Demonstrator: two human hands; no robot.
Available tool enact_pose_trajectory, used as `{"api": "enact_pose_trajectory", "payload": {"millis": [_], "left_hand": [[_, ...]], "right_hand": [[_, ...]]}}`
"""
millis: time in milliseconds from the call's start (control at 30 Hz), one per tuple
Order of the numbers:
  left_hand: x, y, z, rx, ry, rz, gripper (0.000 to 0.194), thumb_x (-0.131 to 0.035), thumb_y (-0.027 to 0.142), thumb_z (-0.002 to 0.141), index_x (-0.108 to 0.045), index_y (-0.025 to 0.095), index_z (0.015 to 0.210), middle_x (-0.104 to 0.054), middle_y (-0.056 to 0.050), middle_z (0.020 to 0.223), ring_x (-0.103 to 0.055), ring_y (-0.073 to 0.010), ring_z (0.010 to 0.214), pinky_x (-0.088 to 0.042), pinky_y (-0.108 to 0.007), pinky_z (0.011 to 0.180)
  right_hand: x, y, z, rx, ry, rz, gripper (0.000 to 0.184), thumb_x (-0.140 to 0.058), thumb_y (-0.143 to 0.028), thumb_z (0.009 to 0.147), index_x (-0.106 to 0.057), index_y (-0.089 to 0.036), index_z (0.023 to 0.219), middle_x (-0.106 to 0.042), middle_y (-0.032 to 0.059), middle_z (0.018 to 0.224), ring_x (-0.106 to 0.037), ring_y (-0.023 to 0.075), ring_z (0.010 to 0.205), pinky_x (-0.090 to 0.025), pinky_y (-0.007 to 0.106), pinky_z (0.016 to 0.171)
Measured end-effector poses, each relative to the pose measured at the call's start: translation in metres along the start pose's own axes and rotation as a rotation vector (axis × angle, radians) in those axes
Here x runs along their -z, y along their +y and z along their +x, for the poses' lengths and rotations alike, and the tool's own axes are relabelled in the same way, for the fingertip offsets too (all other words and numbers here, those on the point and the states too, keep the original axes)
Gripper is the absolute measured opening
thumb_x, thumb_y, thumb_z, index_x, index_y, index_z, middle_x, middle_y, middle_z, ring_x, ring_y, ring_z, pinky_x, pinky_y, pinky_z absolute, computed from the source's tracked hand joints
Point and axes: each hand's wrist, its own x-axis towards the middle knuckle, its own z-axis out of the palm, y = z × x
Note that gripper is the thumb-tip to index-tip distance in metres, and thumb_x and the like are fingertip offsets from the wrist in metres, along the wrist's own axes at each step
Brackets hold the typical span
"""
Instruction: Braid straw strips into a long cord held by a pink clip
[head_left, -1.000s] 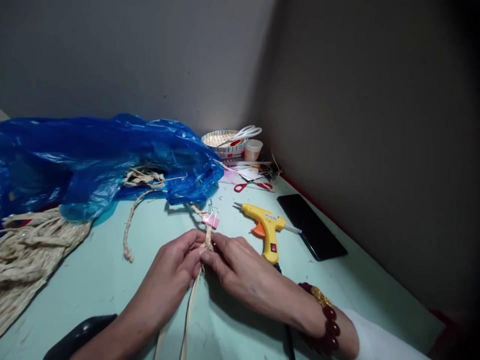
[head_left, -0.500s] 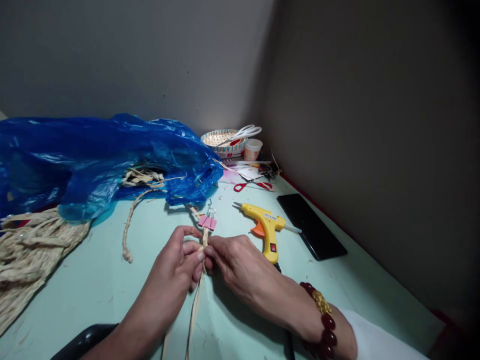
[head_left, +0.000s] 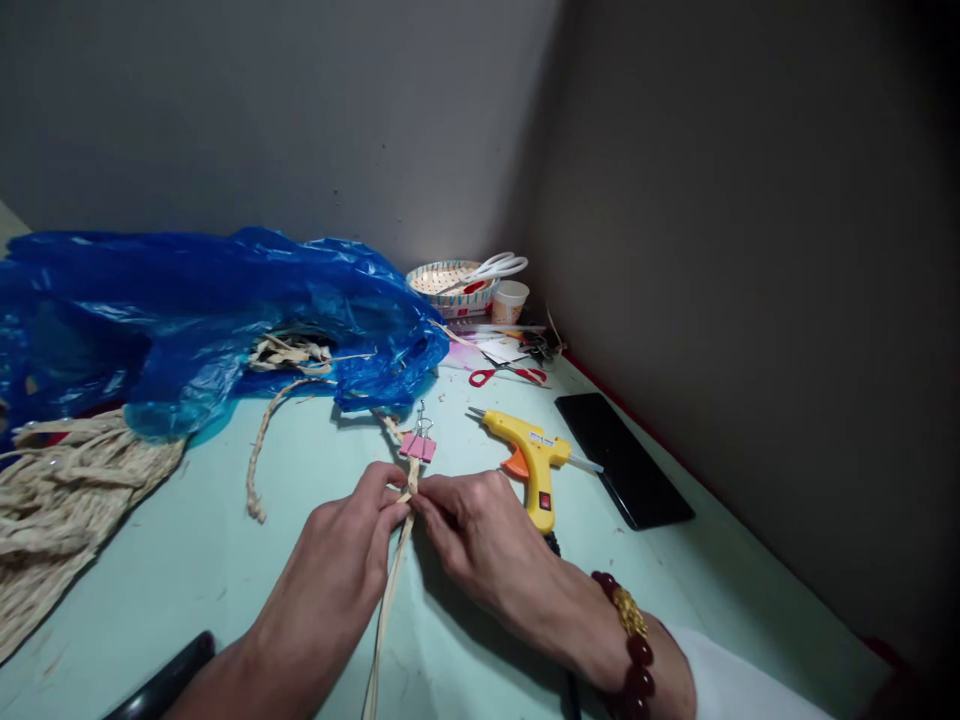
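Note:
A pale straw braid [head_left: 413, 474] runs toward me from under a pink binder clip [head_left: 417, 447]. My left hand [head_left: 349, 545] pinches the braid's near end from the left, thumb and fingers pressed together. From the right, my right hand [head_left: 476, 525] grips the same spot between thumb and forefinger. Loose straw strands [head_left: 387, 620] hang down between the hands to the bottom edge. Beyond the clip, the braid continues toward the blue bag. The fingertips hide part of the crossing strands.
A yellow glue gun [head_left: 536, 460] lies right of my hands, beside a black phone [head_left: 626, 460]. Red-handled scissors [head_left: 510, 375], a basket [head_left: 452, 283] and a paper cup [head_left: 510, 300] are farther back. At left are a blue plastic bag [head_left: 187, 310] and a woven straw piece [head_left: 82, 520].
Both hands have stayed at the braid while the fingers shifted their pinch. The left fingers have drawn closer together, and the left forearm has moved slightly. The clip has turned a little.

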Motion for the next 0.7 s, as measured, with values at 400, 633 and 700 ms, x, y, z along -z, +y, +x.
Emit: {"api": "enact_pose_trajectory", "payload": {"millis": [400,633,700], "left_hand": [[-0.008,0.002,-0.012,-0.118,0.149,0.242,0.024,-0.038,0.026,0.095,-0.048,0.025,0.073,-0.060,0.002,0.062,-0.060,-0.0176,0.054,-0.038,-0.028,0.055],[-0.019,-0.005,-0.014,-0.464,0.355,0.583,0.025,-0.040,0.010,0.091,-0.052,0.023,0.074,-0.057,0.002,0.056,-0.059,-0.0160,0.043,-0.041,-0.028,0.046],[-0.021,-0.008,-0.016,-0.515,0.351,0.698,0.026,-0.039,0.007,0.089,-0.058,0.019,0.077,-0.060,-0.001,0.059,-0.062,-0.0177,0.044,-0.042,-0.029,0.044]], "right_hand": [[0.002,-0.003,-0.001,-0.026,0.029,0.140,0.032,-0.044,-0.015,0.092,-0.038,-0.018,0.061,-0.037,-0.0051,0.057,-0.027,0.0095,0.056,-0.023,0.024,0.054],[0.002,-0.004,0.003,-0.064,0.000,0.276,0.033,-0.044,-0.014,0.091,-0.035,-0.018,0.059,-0.038,-0.0054,0.057,-0.031,0.0097,0.058,-0.024,0.024,0.055],[0.002,-0.004,0.003,-0.069,-0.005,0.317,0.033,-0.044,-0.014,0.091,-0.034,-0.018,0.059,-0.036,-0.0056,0.057,-0.030,0.0097,0.058,-0.024,0.025,0.055]]}}
